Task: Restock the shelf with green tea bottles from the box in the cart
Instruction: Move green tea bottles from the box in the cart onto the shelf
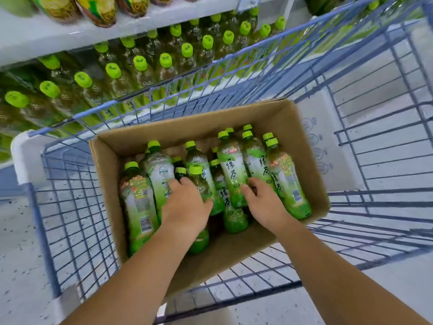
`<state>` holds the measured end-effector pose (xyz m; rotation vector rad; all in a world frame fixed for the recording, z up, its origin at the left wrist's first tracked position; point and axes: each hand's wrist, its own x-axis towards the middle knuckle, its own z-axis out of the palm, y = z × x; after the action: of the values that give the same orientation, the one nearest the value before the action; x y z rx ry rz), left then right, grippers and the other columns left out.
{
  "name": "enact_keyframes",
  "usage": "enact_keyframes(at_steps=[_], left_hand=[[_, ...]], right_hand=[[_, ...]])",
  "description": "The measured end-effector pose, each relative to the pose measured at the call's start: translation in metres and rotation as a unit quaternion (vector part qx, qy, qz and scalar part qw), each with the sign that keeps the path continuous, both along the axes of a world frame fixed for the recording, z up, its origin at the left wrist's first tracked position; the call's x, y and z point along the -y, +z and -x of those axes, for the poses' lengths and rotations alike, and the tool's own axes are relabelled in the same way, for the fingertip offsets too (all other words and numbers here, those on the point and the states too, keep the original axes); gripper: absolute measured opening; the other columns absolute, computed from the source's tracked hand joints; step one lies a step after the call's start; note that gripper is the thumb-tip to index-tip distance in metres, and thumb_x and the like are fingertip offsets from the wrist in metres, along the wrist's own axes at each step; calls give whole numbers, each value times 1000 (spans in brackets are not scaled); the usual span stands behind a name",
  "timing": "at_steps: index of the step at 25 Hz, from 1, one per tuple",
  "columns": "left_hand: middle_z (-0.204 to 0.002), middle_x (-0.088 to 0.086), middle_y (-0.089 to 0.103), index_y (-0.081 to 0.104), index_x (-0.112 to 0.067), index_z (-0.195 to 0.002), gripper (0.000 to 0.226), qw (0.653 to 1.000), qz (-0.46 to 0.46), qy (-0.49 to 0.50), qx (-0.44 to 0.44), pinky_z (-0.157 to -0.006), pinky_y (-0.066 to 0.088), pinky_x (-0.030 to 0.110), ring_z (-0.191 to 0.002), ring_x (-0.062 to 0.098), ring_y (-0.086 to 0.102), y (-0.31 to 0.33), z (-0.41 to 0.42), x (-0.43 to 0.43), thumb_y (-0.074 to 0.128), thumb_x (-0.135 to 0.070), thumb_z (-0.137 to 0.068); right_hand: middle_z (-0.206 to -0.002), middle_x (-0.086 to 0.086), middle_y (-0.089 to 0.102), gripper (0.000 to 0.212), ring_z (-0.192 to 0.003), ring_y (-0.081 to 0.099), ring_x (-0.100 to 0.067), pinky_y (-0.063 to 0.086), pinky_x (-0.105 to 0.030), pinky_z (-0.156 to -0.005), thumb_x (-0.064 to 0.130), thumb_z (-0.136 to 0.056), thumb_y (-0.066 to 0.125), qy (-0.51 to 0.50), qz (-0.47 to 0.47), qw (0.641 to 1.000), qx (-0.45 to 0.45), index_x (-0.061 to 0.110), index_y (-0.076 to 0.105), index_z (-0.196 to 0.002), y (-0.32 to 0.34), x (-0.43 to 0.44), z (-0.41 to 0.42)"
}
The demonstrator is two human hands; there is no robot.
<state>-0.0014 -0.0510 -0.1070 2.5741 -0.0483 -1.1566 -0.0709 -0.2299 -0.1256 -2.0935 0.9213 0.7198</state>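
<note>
This is a shop aisle in a drinks section. At the upper left of the frame a white shelf (35, 36) holds dense rows of identical green tea bottles (140, 66) with bright green caps, and the tier above carries yellow-labelled bottles (98, 10). A blue wire shopping cart (93, 111) fills the middle, carrying an open cardboard box (234, 249) of the same bottles, over a speckled floor (21, 242).

The bottles (232, 170) carry lime-green caps and white-to-green labels with dark characters. The box (187, 127) is plain brown, the cart (75, 116) blue wire with a white corner, the floor (18, 266) pale grey with dark flecks.
</note>
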Motion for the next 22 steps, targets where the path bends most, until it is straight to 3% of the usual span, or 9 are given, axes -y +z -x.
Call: enact_keyframes(at_steps=[2, 3, 5, 6, 9, 14, 17, 20, 22], left_hand=[[-143, 21, 29, 35, -3, -139, 74, 996, -59, -62, 1, -57, 46, 33, -57, 18, 46, -6, -7, 6, 71, -42, -87], [-139, 20, 32, 35, -2, -139, 75, 993, -76, -85, 7, -58, 45, 32, -58, 18, 45, -10, -9, 8, 74, -37, -85], [-126, 15, 42, 36, -4, -135, 74, 991, -79, -108, 24, -60, 42, 32, -71, 22, 54, -13, -8, 10, 77, -34, -82], [-121, 13, 46, 36, -5, -132, 74, 990, -75, -115, 34, -61, 41, 32, -81, 25, 60, -14, -7, 9, 77, -38, -80], [-116, 10, 51, 35, -10, -130, 75, 986, -63, -134, 83, -62, 42, 31, -94, 28, 63, -15, -2, 6, 72, -51, -80], [-124, 6, 48, 36, -14, -132, 79, 983, -23, -95, 158, -84, 49, 34, -117, 26, 49, -19, 12, 7, 75, -53, -74], [-127, 4, 42, 36, -18, -136, 79, 985, 45, -27, 165, -81, 48, 33, -112, 26, 53, -20, 15, 10, 78, -44, -74], [-129, 0, 34, 34, -28, -144, 79, 974, 178, 60, 123, -81, 51, 33, -102, 25, 59, -25, 7, 14, 77, -32, -77], [-132, 1, 34, 28, -32, -152, 85, 971, 207, 72, 97, -90, 51, 34, -107, 23, 57, -30, 2, 16, 75, -30, -81]], right_hand=[[-148, -9, 49, 66, -132, 50, -26, 42, -41, -107, 50, -100, 47, 12, 29, 999, -23, 12, 34, -152, -8, -2, -8], [-136, -10, 57, 67, -119, 57, -27, 48, -39, -95, 52, -99, 50, 24, 54, 998, -36, 10, 36, -149, -12, -5, -14], [-104, -4, 60, 64, -92, 58, -25, 46, -35, -73, 56, -94, 56, 59, 107, 991, -62, 8, 46, -135, -16, -9, -26], [-97, -2, 56, 63, -88, 57, -24, 45, -34, -69, 59, -90, 59, 74, 126, 986, -74, 9, 47, -127, -17, -10, -33], [-103, -2, 57, 69, -97, 61, -27, 48, -34, -72, 60, -81, 70, 100, 141, 979, -106, 10, 46, -123, -17, -8, -48], [-83, 1, 55, 60, -69, 52, -10, 40, -26, -53, 43, -77, 79, 43, 90, 989, -111, 9, 49, -118, -15, -4, -48], [-81, 0, 55, 56, -63, 52, -10, 35, -22, -44, 33, -74, 81, -21, 34, 996, -83, 7, 52, -114, -23, -4, -38], [-78, -2, 62, 36, -63, 60, -15, 45, -21, -50, 26, -68, 80, -148, -60, 987, -29, 8, 57, -89, -30, -9, -20], [-94, -6, 72, 47, -81, 71, -21, 60, -34, -66, 24, -62, 79, -236, -142, 961, 2, 8, 63, -103, -31, -14, -11]])
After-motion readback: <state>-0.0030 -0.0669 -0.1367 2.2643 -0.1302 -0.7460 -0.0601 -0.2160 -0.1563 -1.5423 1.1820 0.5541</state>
